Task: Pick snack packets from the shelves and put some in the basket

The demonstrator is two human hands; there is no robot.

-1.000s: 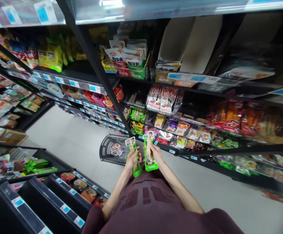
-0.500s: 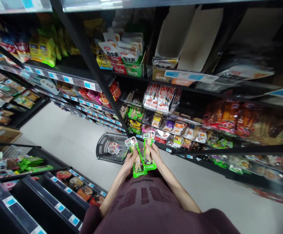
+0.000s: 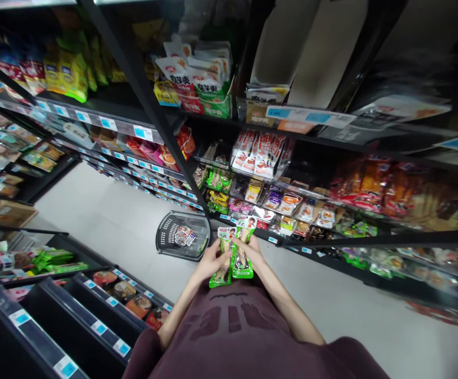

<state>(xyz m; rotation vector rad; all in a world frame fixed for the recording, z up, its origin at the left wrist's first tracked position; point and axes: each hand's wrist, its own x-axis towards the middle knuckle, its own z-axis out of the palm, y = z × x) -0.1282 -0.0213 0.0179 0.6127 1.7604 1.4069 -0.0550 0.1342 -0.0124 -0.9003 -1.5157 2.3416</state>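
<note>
My left hand is closed on a green snack packet with a clear front and a white header. In my right hand is a second green packet of the same look, pinched along its side. The two packets lie side by side in front of my body, their upper parts close together. Pale pieces show through the clear fronts, though I cannot make out exactly what food they are. Just left of my hands, a grey shopping basket rests on the floor with a few small packs inside.
Ahead and to the right rise black shelves holding white-and-red snack bags and many small packs. Yellow bags fill a shelf at upper left. A low black rack stands at lower left, with grey floor between.
The left packet has turned more upright, its top swinging right toward the other one. The right packet has tilted, its top leaning right. Both hands still hold them; the view shifted slightly.
</note>
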